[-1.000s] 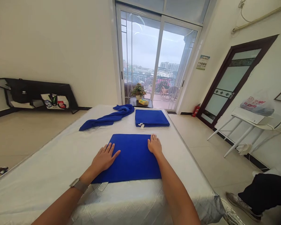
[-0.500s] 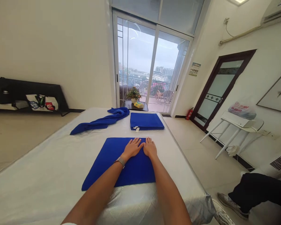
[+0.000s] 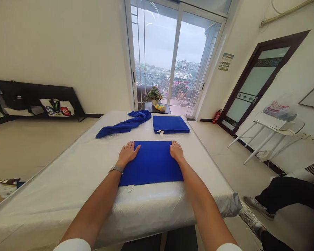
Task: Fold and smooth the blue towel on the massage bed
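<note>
A folded blue towel [image 3: 152, 163] lies flat near the front edge of a white-covered bed [image 3: 68, 181]. My left hand [image 3: 127, 153] rests palm down on its far left corner, fingers spread. At the far right corner my right hand [image 3: 176, 152] lies flat on the towel, fingers together. Neither hand holds anything. Further back a second blue towel [image 3: 170, 124] sits neatly folded, and an unfolded, bunched blue towel [image 3: 125, 124] lies to its left.
A small dark table with a potted plant [image 3: 155, 94] stands beyond the bed at the sliding glass door. A white folding table [image 3: 274, 127] with a plastic bag stands right. Another person's leg and shoe [image 3: 261, 205] are on the floor at right. A dark rack [image 3: 34, 101] leans on the left wall.
My hands were together at the towel's far middle and have slid apart to its two far corners. The towel now lies squarer and narrower than a second ago.
</note>
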A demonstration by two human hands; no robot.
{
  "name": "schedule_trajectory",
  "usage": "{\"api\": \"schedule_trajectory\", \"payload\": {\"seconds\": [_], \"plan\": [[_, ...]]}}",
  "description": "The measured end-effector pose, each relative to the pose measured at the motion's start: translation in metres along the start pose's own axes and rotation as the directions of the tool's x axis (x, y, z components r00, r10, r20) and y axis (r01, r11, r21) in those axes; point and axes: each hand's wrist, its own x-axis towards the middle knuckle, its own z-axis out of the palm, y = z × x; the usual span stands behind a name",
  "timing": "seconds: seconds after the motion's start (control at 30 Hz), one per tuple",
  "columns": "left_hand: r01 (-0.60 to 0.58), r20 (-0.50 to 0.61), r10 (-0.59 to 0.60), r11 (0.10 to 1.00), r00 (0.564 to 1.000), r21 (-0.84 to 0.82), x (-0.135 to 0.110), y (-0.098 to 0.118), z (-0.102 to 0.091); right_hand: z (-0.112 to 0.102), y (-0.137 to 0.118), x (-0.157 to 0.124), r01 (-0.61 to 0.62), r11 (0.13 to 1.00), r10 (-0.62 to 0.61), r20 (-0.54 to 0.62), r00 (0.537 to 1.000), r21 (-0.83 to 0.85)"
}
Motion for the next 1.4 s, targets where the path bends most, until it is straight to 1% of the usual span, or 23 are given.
{"api": "schedule_trajectory", "payload": {"seconds": [0.1,0.23,0.33,0.4,0.43,0.5,0.53,0.6,0.63,0.67,0.7,0.77,0.83,0.9,0.97,1.07,1.13,1.2,1.23,1.3,1.33,1.37,1.4], "plan": [[0.008,0.002,-0.008,1.0,1.0,0.015,-0.001,0.002,0.0,-0.001,-0.003,-0.015,0.038,0.999,-0.038,-0.005,0.999,-0.005],[0.035,-0.011,-0.034,0.999,0.999,0.013,0.001,-0.009,0.003,0.002,-0.003,-0.031,0.043,0.999,-0.042,0.043,0.998,-0.019],[0.012,-0.08,-0.01,1.0,0.997,0.026,0.001,-0.015,0.002,0.004,-0.003,-0.035,0.016,1.0,-0.015,0.059,0.998,-0.021],[-0.054,-0.137,0.057,0.998,0.989,0.024,-0.002,-0.007,-0.001,0.003,-0.003,-0.035,0.009,1.0,-0.008,0.065,0.998,-0.02],[-0.114,-0.148,0.116,0.993,0.982,0.019,-0.005,0.002,-0.003,0.003,-0.004,-0.035,0.008,1.0,-0.007,0.069,0.998,-0.017],[-0.286,-0.123,0.284,0.958,0.951,0.004,-0.013,0.032,-0.003,0.002,-0.005,-0.035,0.007,1.0,-0.006,0.072,0.997,-0.005],[-0.386,-0.095,0.384,0.922,0.918,-0.004,-0.018,0.051,-0.002,0.002,-0.005,-0.036,0.007,1.0,-0.007,0.069,0.998,0.001],[-0.559,-0.045,0.558,0.829,0.829,-0.018,-0.028,0.096,0.004,0.002,-0.004,-0.037,0.017,1.0,-0.017,0.051,0.999,0.006],[-0.607,-0.034,0.606,0.794,0.794,-0.025,-0.032,0.118,0.008,0.002,-0.003,-0.038,0.026,1.0,-0.026,0.042,0.999,0.002],[-0.628,-0.022,0.628,0.777,0.778,-0.033,-0.034,0.139,0.012,0.002,-0.002,-0.039,0.04,0.999,-0.04,0.035,0.999,-0.005],[-0.621,-0.006,0.622,0.782,0.783,-0.043,-0.035,0.157,0.017,0.002,-0.001,-0.04,0.056,0.998,-0.055,0.032,0.998,-0.014],[-0.553,0.033,0.556,0.831,0.831,-0.062,-0.033,0.181,0.024,0.002,0.0,-0.041,0.069,0.997,-0.068,0.033,0.997,-0.027],[-0.474,0.062,0.478,0.878,0.876,-0.072,-0.03,0.187,0.029,0.001,0.0,-0.041,0.052,0.998,-0.051,0.045,0.998,-0.027],[-0.427,0.065,0.431,0.902,0.9,-0.071,-0.028,0.176,0.03,-0.001,-0.001,-0.04,0.027,0.999,-0.025,0.054,0.998,-0.019],[-0.392,0.057,0.395,0.918,0.917,-0.058,-0.031,0.152,0.028,-0.002,-0.004,-0.039,0.019,1.0,-0.019,0.057,0.998,-0.013],[-0.319,0.042,0.319,0.948,0.947,-0.017,-0.042,0.101,0.018,-0.004,-0.01,-0.041,-0.01,1.0,0.01,0.007,1.0,-0.013],[-0.261,0.021,0.261,0.965,0.965,0.017,-0.053,0.062,0.01,-0.007,-0.013,-0.046,-0.045,0.999,0.044,-0.047,0.998,-0.029],[-0.212,0.003,0.212,0.976,0.977,0.044,-0.067,0.024,0.006,-0.011,-0.014,-0.054,-0.051,0.998,0.046,-0.086,0.995,-0.049],[-0.204,0.001,0.204,0.977,0.979,0.055,-0.074,0.005,0.004,-0.013,-0.013,-0.06,-0.037,0.998,0.032,-0.086,0.996,-0.056],[-0.227,0.002,0.228,0.971,0.974,0.068,-0.086,-0.026,0.003,-0.015,-0.01,-0.074,-0.007,0.999,0.004,-0.049,0.999,-0.05],[-0.248,0.0,0.248,0.966,0.969,0.072,-0.09,-0.036,0.003,-0.015,-0.008,-0.083,0.003,0.999,-0.004,-0.02,1.0,-0.039],[-0.264,-0.005,0.265,0.962,0.964,0.075,-0.093,-0.042,0.002,-0.015,-0.005,-0.091,0.008,1.0,-0.008,0.01,1.0,-0.027],[-0.274,-0.013,0.276,0.959,0.961,0.075,-0.094,-0.042,0.0,-0.014,-0.002,-0.099,0.008,1.0,-0.008,0.038,0.999,-0.015]]}}
